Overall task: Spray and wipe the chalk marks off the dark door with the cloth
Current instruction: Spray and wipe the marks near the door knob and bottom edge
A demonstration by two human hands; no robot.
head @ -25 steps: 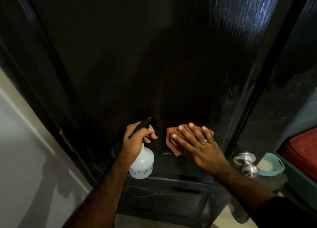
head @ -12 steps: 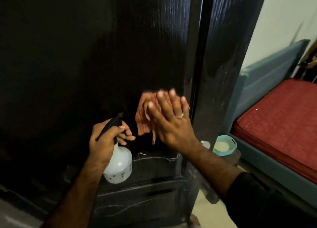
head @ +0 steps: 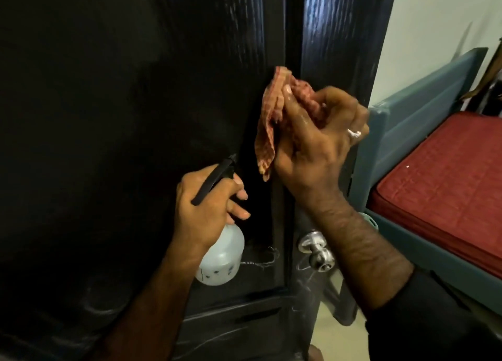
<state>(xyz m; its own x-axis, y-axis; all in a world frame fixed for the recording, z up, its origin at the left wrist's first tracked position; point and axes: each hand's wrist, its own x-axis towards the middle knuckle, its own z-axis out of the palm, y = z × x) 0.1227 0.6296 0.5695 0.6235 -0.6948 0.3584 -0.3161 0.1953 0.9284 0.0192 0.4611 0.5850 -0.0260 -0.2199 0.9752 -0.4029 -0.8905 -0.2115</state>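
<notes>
The chalk marks (head: 260,261) are seen as thin white scribbles low on the dark door (head: 135,89), beside the silver knob (head: 316,249) and on the lower panels beneath it. Well above them, the reddish cloth (head: 269,121) is bunched in the curled fingers of the right hand (head: 315,149) and held against the groove of the door. The spray bottle (head: 221,257) is gripped at its neck by the left hand (head: 206,211), fingers wrapped under the black trigger. For the wiping to be done well, the cloth would best be brought down to the scribbles, spread flat and pressed firmly, with a fresh spray laid first. A red mattress (head: 448,184) is seen at the right.
</notes>
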